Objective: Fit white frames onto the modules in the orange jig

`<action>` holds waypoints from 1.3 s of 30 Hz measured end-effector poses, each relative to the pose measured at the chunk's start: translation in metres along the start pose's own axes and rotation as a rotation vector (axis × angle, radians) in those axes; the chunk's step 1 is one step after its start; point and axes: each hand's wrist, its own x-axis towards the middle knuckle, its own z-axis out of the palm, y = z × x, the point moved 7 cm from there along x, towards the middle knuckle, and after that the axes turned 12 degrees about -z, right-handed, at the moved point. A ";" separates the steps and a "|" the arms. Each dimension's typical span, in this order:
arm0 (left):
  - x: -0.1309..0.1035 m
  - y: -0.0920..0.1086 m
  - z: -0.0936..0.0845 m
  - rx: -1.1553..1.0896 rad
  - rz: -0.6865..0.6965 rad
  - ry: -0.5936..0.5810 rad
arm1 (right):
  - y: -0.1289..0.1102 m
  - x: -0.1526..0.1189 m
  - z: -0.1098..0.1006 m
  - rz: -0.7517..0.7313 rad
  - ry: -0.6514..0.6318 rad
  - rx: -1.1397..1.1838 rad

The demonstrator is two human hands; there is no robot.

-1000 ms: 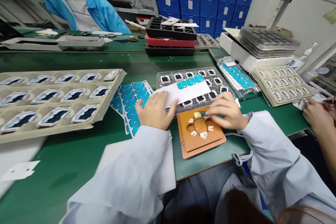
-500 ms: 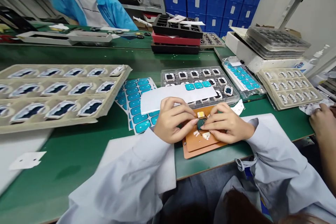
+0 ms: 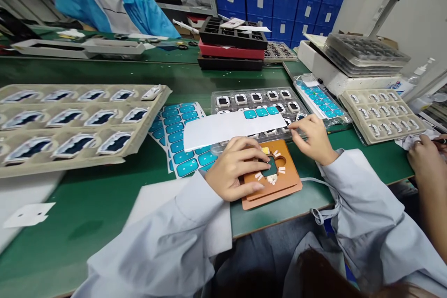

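Note:
An orange jig plate (image 3: 288,179) lies in front of me, with a dark green piece (image 3: 268,171) in its cutout and small white tabs around it. My left hand (image 3: 240,167) rests over the jig's left side, fingers stretched out, fingertips on the green piece. My right hand (image 3: 312,138) is raised beyond the jig at its right, thumb and forefinger drawn together beside the clear plastic tray (image 3: 314,126). What they pinch, if anything, is too small to name. A white backing sheet (image 3: 223,129) with three teal stickers (image 3: 261,111) lies across that tray of white-framed parts.
Sheets of teal stickers (image 3: 178,137) lie left of the clear tray. A large beige tray (image 3: 132,142) of framed parts stands at left, a smaller beige tray (image 3: 384,123) at right. Another person's hand (image 3: 426,156) is at the right edge; a person in blue (image 3: 139,9) sits opposite.
My right hand has left the green piece and moved up and right to the clear tray. My left hand stays on the jig, fingers flatter. The view has shifted slightly.

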 end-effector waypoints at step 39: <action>0.000 0.007 0.001 0.074 -0.058 -0.043 | -0.030 0.005 -0.007 -0.217 -0.193 0.571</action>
